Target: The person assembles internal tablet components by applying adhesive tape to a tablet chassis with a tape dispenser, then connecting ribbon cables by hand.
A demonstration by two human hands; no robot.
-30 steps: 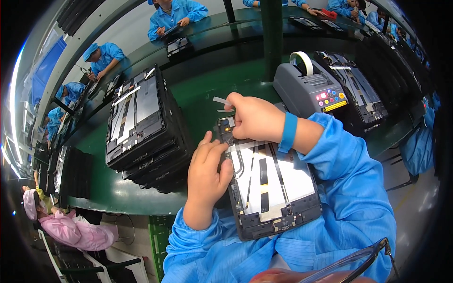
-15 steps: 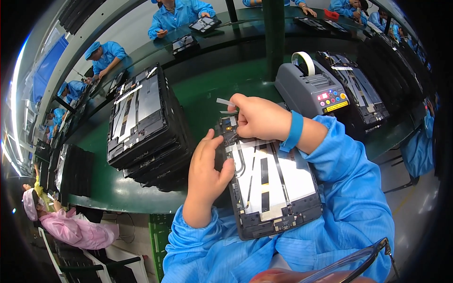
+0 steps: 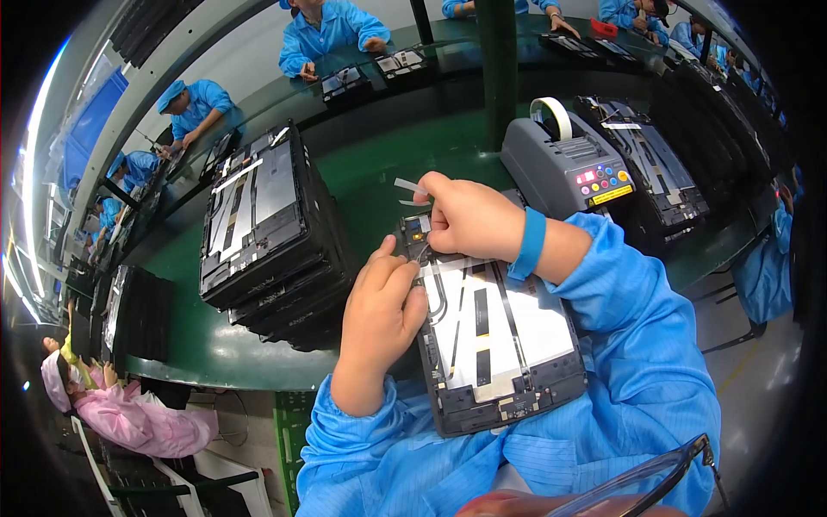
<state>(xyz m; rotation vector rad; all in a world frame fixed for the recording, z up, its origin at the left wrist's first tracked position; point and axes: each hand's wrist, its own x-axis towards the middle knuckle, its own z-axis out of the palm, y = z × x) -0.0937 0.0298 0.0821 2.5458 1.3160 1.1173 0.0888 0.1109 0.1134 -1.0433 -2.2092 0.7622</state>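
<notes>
An opened tablet (image 3: 508, 323), with a white back panel, dark ribbon cables and a black frame, lies tilted against my body. My right hand (image 3: 478, 220) is bent over its upper end, fingers pinched together; two short clear tape strips (image 3: 408, 186) stick out from its fingers. Its lower fingertips press near thin wires at the top of the tablet, partly hiding them. At the upper left edge of the tablet, my left hand (image 3: 376, 314) touches the frame with its fingertips near the same wires. The thumb stands apart from the fingers, and nothing shows between them.
A tall stack of similar tablets (image 3: 258, 224) stands on the green table (image 3: 198, 349) at left. A grey tape dispenser (image 3: 564, 155) with coloured buttons sits at right, beside more tablets (image 3: 650, 164). Co-workers in blue (image 3: 332, 34) and pink (image 3: 138, 418) clothing work around.
My left hand's fingers have moved closer to the wires and curled in. My right hand has barely moved. Across the table, a co-worker has set a tablet down.
</notes>
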